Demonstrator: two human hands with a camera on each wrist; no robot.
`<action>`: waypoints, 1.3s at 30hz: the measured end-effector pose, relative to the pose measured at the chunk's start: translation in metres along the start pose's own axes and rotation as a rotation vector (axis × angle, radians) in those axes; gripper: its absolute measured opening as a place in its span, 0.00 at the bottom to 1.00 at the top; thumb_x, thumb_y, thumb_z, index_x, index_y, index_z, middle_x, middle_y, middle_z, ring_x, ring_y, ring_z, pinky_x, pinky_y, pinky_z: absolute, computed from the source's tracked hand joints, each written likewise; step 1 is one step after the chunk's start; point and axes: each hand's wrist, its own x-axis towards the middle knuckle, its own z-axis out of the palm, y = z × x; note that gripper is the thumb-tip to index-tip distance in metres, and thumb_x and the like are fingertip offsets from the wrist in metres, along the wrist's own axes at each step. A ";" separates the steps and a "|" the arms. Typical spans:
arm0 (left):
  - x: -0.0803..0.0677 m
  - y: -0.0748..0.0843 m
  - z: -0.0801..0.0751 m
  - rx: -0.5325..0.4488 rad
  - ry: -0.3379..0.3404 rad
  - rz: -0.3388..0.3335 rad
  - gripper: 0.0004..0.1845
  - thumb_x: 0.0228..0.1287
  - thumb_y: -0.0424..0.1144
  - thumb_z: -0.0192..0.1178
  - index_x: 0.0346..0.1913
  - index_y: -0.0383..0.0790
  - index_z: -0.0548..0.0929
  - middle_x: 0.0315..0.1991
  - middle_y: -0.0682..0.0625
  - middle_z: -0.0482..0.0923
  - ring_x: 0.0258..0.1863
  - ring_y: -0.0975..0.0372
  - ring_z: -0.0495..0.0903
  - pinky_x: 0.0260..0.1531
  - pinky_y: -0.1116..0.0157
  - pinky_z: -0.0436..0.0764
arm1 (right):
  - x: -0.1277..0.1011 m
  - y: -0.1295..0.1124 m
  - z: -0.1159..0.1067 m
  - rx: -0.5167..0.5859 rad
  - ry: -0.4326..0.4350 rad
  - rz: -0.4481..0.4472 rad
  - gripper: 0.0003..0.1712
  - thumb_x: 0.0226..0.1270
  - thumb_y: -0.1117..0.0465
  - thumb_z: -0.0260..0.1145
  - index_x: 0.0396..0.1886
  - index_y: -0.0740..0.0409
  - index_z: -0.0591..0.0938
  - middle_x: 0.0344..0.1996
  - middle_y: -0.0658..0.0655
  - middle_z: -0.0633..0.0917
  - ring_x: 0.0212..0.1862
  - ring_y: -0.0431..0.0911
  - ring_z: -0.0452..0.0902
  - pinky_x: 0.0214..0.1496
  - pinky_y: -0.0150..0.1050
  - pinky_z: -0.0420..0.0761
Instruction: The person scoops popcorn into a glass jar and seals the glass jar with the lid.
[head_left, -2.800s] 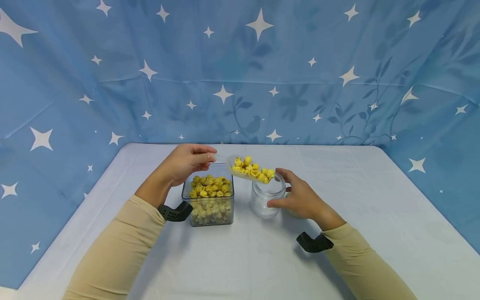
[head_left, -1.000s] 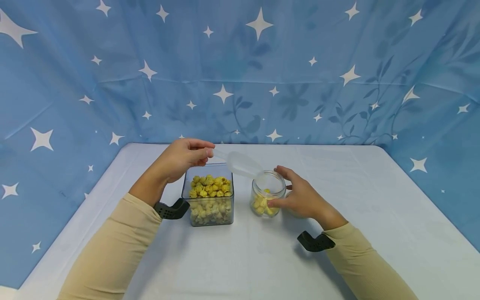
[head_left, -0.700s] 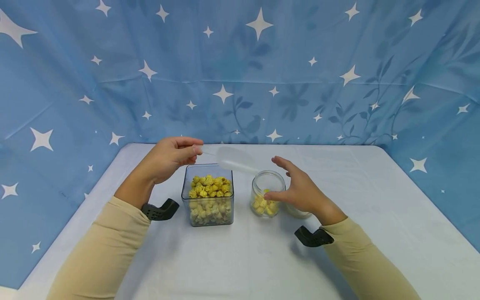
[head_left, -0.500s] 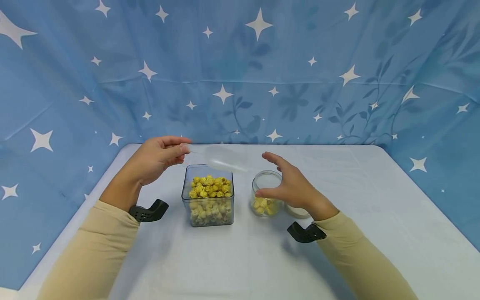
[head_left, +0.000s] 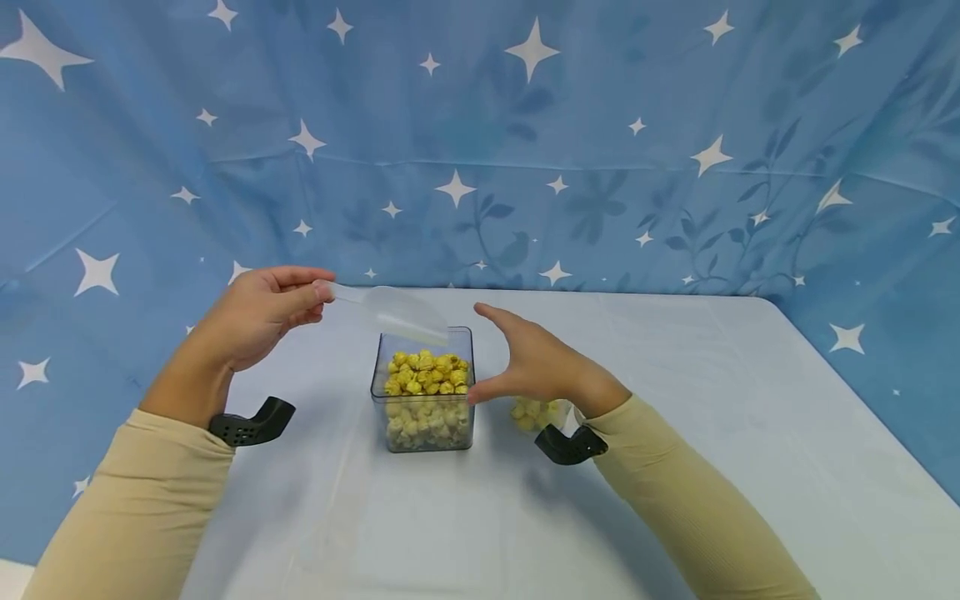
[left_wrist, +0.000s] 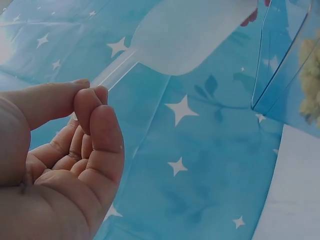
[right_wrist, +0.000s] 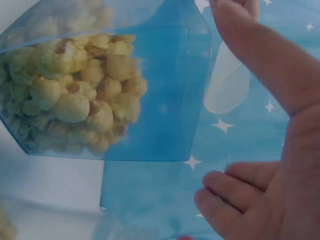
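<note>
My left hand (head_left: 251,321) pinches the thin handle of a translucent white scoop (head_left: 405,315) between thumb and fingertips. The scoop's bowl holds no popcorn and hangs over the back of a clear square container (head_left: 423,398), partly filled with yellow popcorn (head_left: 426,372). In the left wrist view the scoop (left_wrist: 185,40) points toward the container wall (left_wrist: 280,55). My right hand (head_left: 532,362) is at the container's right side, thumb and fingers spread apart. In the right wrist view its fingers lie beside the container (right_wrist: 170,95), gripping nothing.
A clear jar (head_left: 536,414) with some popcorn in it stands right of the container, mostly hidden behind the right hand and wrist. The white table (head_left: 712,375) ends at a blue star-patterned curtain (head_left: 600,108).
Popcorn went from the scoop into the jar. The left hand then drew the emptied scoop left over the container, while the right hand left the jar and moved left to the container.
</note>
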 end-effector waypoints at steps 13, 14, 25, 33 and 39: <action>-0.005 0.017 -0.013 0.261 0.024 -0.032 0.26 0.76 0.44 0.57 0.67 0.28 0.72 0.46 0.53 0.78 0.44 0.60 0.77 0.52 0.66 0.76 | 0.016 -0.004 0.003 -0.006 -0.139 -0.028 0.62 0.53 0.47 0.81 0.80 0.59 0.55 0.77 0.57 0.59 0.76 0.52 0.53 0.73 0.52 0.59; -0.006 0.020 -0.013 0.303 0.026 -0.040 0.27 0.76 0.46 0.57 0.67 0.30 0.73 0.47 0.51 0.78 0.45 0.59 0.78 0.54 0.62 0.75 | 0.016 -0.004 0.003 -0.010 -0.136 -0.032 0.62 0.53 0.47 0.81 0.80 0.60 0.56 0.77 0.57 0.59 0.76 0.52 0.54 0.73 0.52 0.59; -0.003 0.045 0.012 0.558 0.043 -0.051 0.23 0.73 0.52 0.59 0.63 0.43 0.79 0.53 0.45 0.81 0.49 0.52 0.77 0.50 0.49 0.74 | 0.016 -0.005 0.004 0.004 -0.128 -0.012 0.62 0.53 0.47 0.81 0.80 0.59 0.56 0.77 0.58 0.60 0.76 0.52 0.54 0.73 0.53 0.59; 0.011 0.045 0.031 0.602 -0.016 -0.053 0.21 0.74 0.45 0.59 0.62 0.37 0.80 0.53 0.41 0.80 0.53 0.49 0.78 0.48 0.50 0.76 | 0.017 -0.002 0.004 0.008 -0.124 -0.023 0.62 0.53 0.46 0.81 0.80 0.59 0.56 0.77 0.58 0.59 0.76 0.52 0.54 0.72 0.53 0.60; 0.020 0.032 0.044 0.635 -0.052 -0.045 0.17 0.74 0.41 0.59 0.58 0.35 0.83 0.49 0.42 0.83 0.49 0.50 0.80 0.45 0.52 0.78 | 0.016 -0.002 0.004 0.011 -0.124 -0.027 0.62 0.53 0.46 0.81 0.80 0.59 0.56 0.77 0.57 0.60 0.76 0.51 0.54 0.72 0.53 0.60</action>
